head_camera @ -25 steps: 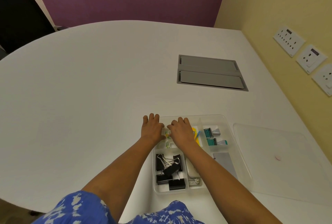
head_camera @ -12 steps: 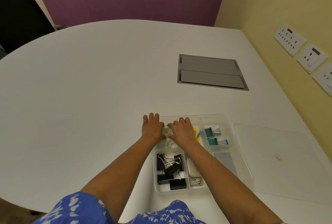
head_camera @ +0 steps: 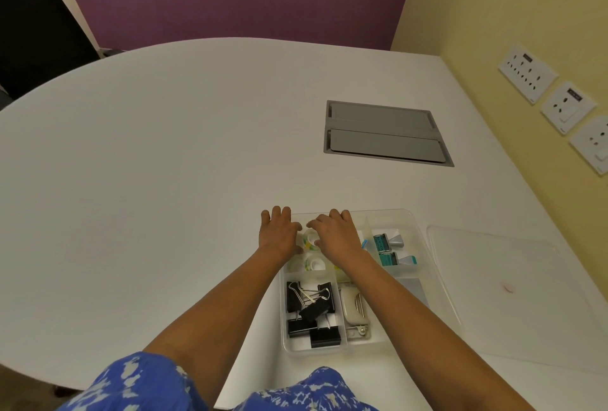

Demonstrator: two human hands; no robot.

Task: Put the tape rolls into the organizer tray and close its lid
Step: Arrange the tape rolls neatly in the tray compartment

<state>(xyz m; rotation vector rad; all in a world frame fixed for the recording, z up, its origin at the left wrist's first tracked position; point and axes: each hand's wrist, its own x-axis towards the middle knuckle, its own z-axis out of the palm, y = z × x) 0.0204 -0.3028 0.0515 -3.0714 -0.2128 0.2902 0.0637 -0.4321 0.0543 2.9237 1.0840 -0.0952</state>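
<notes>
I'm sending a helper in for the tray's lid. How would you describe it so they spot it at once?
Find the white table, then the clear organizer tray near its front right edge. The lid lies flat on the table just right of the tray, toward the yellow wall. It is a clear, empty sheet with a small pink mark, unlike the compartmented tray.

Organizer tray (head_camera: 424, 239): clear plastic, rectangular, divided into compartments, set on the white table near its front edge; open, lid off.

Tape rolls: two small white rolls with yellow and green print are seen in the tray's far-left compartment. One tape roll (head_camera: 309, 241) is lodged towards the far end, partly covered from both sides; a second tape roll (head_camera: 315, 265) is laid just nearer, its open core turned upward.

Lid (head_camera: 513, 292): clear, flat, rectangular, laid on the table just right of the tray; a small pink mark is seen on it.
</notes>
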